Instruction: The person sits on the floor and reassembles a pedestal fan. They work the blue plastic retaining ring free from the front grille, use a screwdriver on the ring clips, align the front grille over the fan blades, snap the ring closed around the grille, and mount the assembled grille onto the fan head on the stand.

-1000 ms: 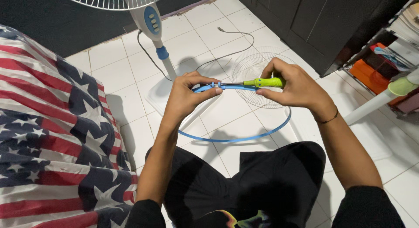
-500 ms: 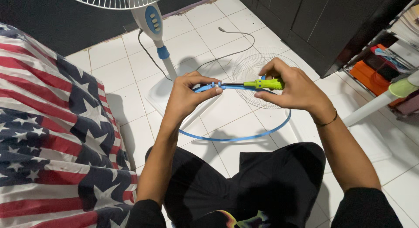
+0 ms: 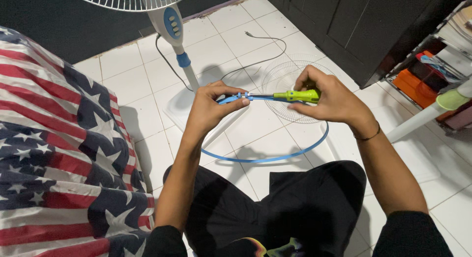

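My left hand (image 3: 211,109) pinches the clasp end of a thin blue plastic ring (image 3: 268,158), holding it up above the floor. In my right hand (image 3: 330,99) is a screwdriver with a yellow-green handle (image 3: 295,95). Its metal tip points left into the ring's clasp, right at my left thumb. The ring loops down and round below both hands, over my black-clad lap.
A white and blue standing fan (image 3: 169,21) rises behind my hands, its cord (image 3: 255,50) trailing over the white tiled floor. A round wire fan guard (image 3: 290,75) lies on the tiles. A star-and-stripe patterned cloth (image 3: 54,154) covers the left. Dark cabinet (image 3: 373,26) and shelves stand right.
My right fingers have shifted slightly round the screwdriver handle, as if turning it. Both hands and the ring stay almost in the same place.
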